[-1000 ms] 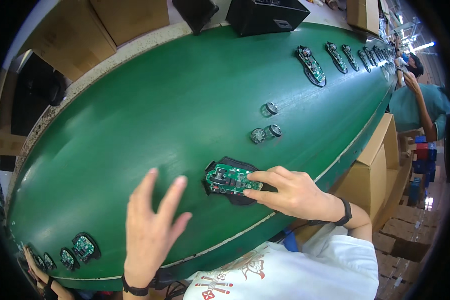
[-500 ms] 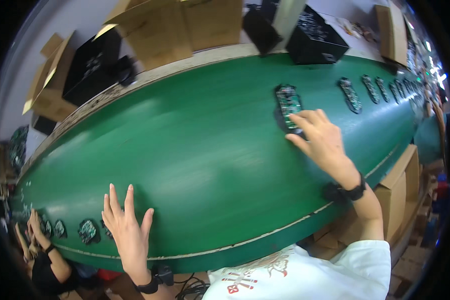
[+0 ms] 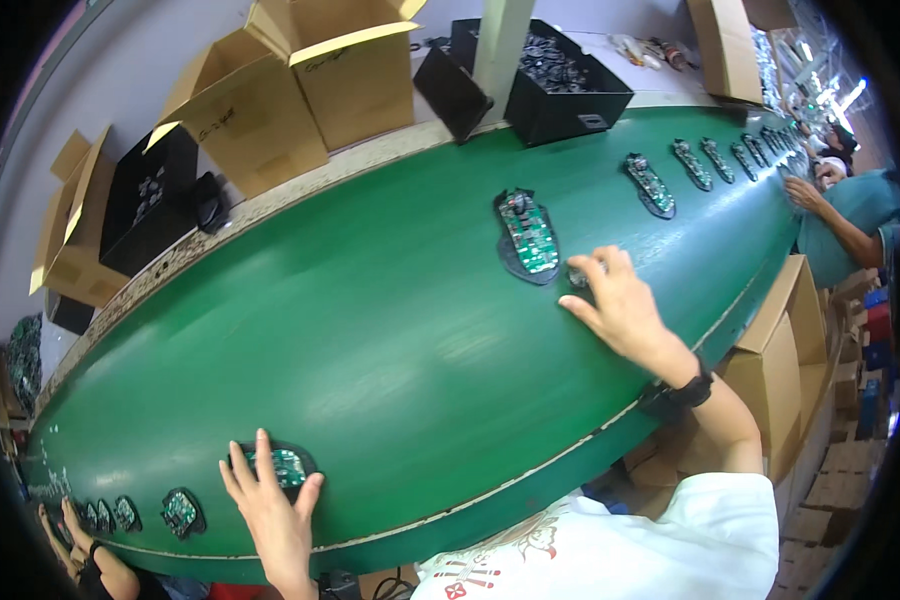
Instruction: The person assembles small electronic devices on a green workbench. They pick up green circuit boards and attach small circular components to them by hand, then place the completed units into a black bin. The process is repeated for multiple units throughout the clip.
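Note:
My left hand is spread, its fingers over a dark oval casing with a green circuit board near the front edge. It covers part of that unit; contact is likely but hard to judge. My right hand is half curled above the green belt, fingers bent and thumb apart. Under its fingertips is a small dark grey roundish part, mostly hidden. Just left of that hand lies a long casing with a green circuit board, a black piece at its far end.
Similar board units line the belt at far right; more lie at near left. Beyond the belt stand cardboard boxes and a black bin of small parts. A co-worker's arm reaches in at right; another person's hands at left.
The view has shifted. My right hand has moved off the long unit to its right side, where the small part now shows. My left hand now lies over a board unit.

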The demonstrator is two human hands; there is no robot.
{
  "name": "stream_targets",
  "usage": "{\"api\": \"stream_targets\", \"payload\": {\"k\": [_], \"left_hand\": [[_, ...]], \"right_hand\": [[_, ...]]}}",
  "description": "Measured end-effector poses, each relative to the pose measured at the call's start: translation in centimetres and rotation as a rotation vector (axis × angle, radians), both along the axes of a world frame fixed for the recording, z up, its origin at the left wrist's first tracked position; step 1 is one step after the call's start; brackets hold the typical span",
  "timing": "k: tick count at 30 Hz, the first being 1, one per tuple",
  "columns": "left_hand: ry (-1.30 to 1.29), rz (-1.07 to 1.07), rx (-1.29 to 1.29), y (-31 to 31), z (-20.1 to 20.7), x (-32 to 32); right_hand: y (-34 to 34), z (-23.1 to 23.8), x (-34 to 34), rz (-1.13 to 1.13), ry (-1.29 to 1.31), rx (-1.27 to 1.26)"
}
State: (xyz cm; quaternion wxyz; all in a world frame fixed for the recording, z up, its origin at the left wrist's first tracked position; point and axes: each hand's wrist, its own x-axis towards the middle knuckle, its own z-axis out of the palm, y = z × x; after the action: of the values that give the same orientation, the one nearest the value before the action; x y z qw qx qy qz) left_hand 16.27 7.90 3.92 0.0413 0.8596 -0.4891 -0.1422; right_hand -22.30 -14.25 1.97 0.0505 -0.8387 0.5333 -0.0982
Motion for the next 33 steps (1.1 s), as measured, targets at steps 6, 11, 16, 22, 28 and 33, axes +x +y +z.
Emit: {"api": "stream_targets", "payload": {"k": [6, 11, 16, 22, 28, 33], "left_hand": [[0.064, -0.537, -0.041, -5.1, 0.6, -5.7], [0.14, -0.854, -0.06, -7.8, 0.7, -8.9], [0.276, -0.932, -0.137, -8.5, -0.2, -9.0], [0.165, -0.813, -0.131, -7.3, 0.7, -7.4], [0.1, -0.749, -0.047, -5.5, 0.8, -7.6], [0.07, -0.808, -0.133, -5.9, -0.1, -8.7]], "right_hand": [[1.4, 0.0, 0.2, 0.046, -0.103, 0.139], [3.7, 0.5, 3.5, 0.323, -0.136, 0.219], [3.9, 1.0, 6.7, 0.466, -0.223, 0.315], [3.0, 2.0, 7.7, 0.465, -0.272, 0.36], [3.1, 2.7, 8.7, 0.452, -0.388, 0.407], [4.1, 2.5, 10.5, 0.554, -0.454, 0.312]]}}
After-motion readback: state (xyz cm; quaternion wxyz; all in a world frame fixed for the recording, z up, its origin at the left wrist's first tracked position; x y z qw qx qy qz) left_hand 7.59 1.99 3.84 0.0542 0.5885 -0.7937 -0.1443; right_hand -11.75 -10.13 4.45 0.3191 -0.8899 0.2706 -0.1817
